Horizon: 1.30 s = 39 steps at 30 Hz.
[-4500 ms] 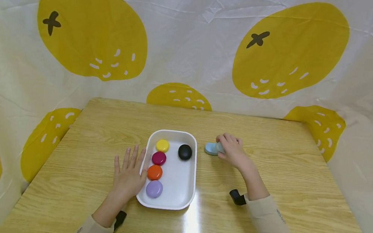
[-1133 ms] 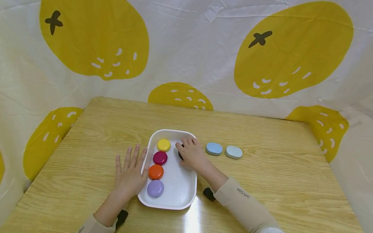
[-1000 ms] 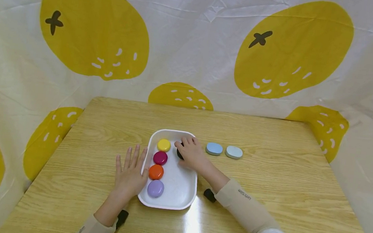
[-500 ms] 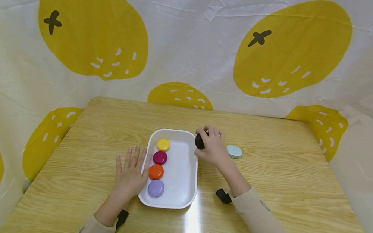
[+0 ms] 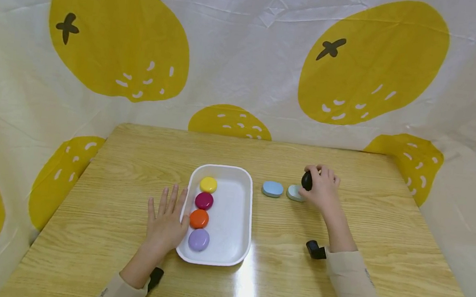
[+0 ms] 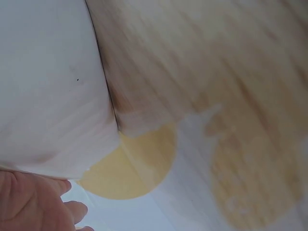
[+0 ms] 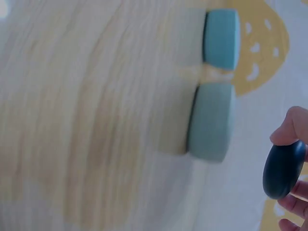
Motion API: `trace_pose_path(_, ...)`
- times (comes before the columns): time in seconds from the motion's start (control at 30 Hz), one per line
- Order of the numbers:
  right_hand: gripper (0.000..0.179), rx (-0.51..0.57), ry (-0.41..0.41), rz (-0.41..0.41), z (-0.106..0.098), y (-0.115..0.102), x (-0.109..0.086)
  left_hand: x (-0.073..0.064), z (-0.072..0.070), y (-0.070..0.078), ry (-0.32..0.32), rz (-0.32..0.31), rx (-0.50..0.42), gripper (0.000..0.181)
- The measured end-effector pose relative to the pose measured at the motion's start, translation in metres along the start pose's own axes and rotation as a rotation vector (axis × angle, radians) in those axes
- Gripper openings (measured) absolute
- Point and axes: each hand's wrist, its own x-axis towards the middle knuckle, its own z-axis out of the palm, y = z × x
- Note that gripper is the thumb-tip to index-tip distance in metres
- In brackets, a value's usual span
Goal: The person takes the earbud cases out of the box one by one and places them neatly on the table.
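Note:
In the head view my right hand (image 5: 324,188) pinches a smooth black pebble-like disc (image 5: 307,180), tipped on edge over the table. Just below it lies a pale green oval block (image 5: 295,193), partly covered by the hand, with a light blue oval block (image 5: 273,189) to its left. The right wrist view shows thumb and fingers around the black disc (image 7: 284,168), off the table. My left hand (image 5: 166,225) is spread flat against the left side of a white tray (image 5: 251,221), its thumb at the rim. Yellow (image 5: 208,184), magenta (image 5: 204,200), orange (image 5: 199,219) and lavender discs (image 5: 199,240) line the tray's left side.
A wooden table (image 5: 276,286) bears everything. Behind it and along both sides hangs a white curtain (image 5: 246,63) printed with large yellow fruit. A black wrist mount (image 5: 315,250) juts from the right sleeve.
My right hand let go of an oval block, reached into the tray, took the black disc from its right side and carried it rightward past the blue block. My left hand stayed in place.

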Motion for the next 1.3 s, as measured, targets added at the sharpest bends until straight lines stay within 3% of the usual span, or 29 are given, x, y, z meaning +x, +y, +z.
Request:
trace_pose_path(0.23,0.054,0.008,-0.020,0.148,0.000,0.028,-0.009,0.000,-0.002,0.001,0.009,0.004,-0.012,0.062)
trace_pose_path(0.43,0.053,-0.022,-0.066,0.268,0.001,0.038,-0.013,0.001,-0.004,0.002,-0.007,-0.004,-0.007,0.063)
trace_pose_path(0.8,0.055,-0.034,-0.154,0.466,0.008,0.038,-0.012,0.000,-0.003,0.000,-0.002,0.004,-0.012,0.063)
trace_pose_path(1.1,0.089,-0.067,-0.268,0.566,0.015,0.032,-0.010,0.000,-0.001,0.000,0.008,0.011,-0.009,0.064)
trace_pose_path(1.3,0.091,-0.073,-0.293,0.617,0.013,0.027,-0.009,0.000,0.000,0.000,-0.003,0.007,-0.009,0.064)
